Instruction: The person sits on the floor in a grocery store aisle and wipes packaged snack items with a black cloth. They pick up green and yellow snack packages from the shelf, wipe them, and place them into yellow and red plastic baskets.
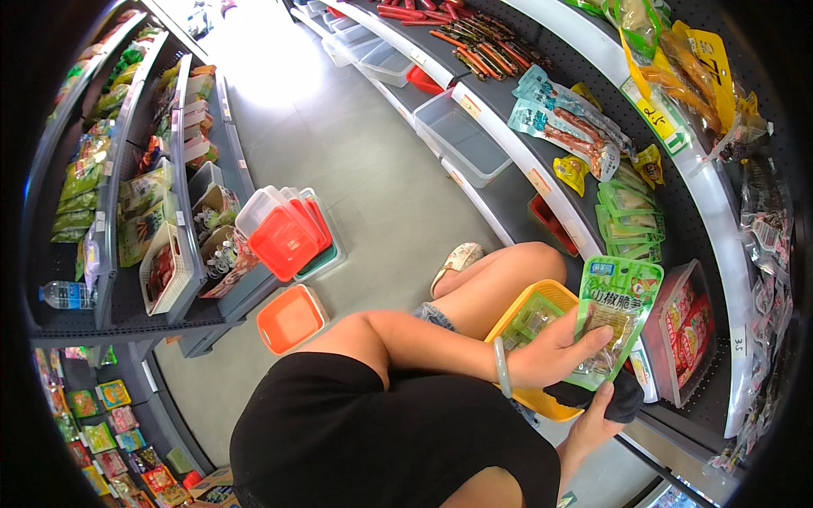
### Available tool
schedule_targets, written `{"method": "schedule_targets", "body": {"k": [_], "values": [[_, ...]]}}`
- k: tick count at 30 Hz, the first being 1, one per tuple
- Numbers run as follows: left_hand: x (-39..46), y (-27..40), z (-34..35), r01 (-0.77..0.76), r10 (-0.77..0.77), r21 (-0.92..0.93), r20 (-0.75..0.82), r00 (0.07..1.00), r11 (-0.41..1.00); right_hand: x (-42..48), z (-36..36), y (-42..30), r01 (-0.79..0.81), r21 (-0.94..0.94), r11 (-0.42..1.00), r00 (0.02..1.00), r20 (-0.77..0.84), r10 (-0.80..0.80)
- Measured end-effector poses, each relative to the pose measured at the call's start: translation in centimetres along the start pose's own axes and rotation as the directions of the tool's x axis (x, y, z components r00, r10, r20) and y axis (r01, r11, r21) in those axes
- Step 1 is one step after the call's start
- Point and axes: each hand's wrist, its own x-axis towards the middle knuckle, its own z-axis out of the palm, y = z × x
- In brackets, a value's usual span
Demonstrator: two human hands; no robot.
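My left hand (552, 352), with a pale bangle at the wrist, grips a green snack packet (619, 286), thumb across its front. The packet is tilted, its printed face towards me. Below it, my right hand (591, 425) holds a bunched dark cloth (625, 400), and its thumb meets the packet's lower edge. A yellow plastic basket (530, 292) sits under my left forearm, partly hidden by it. More green packets (540, 317) lie inside that basket. Similar green packets (629, 222) stand in a row on the shelf just beyond my hands.
A clear bin of red packets (683, 336) stands right of my hands. A shelf rail (521, 162) curves past, with an empty clear bin (460, 136) below. Stacked red and clear bins (289, 238) and an orange bin (292, 320) rest on the floor (381, 222) behind me.
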Motion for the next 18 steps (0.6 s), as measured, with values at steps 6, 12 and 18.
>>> {"method": "schedule_targets", "body": {"k": [6,12,18], "values": [[-1.9,0.0,-2.0,-0.069,0.062,-0.08,-0.091,0.994,0.994,-0.6,1.9,0.1,0.011,-0.071,0.997,0.991,0.133,-0.001],[-2.2,-0.1,-3.3,-0.161,0.161,0.006,-0.027,0.987,0.987,0.2,4.2,0.7,0.115,-0.199,0.973,0.988,0.127,-0.091],[0.9,-1.0,-2.4,-0.075,0.072,-0.056,-0.049,0.996,0.996,1.9,2.5,-0.8,0.333,-0.548,0.767,0.942,0.164,-0.291]]}}
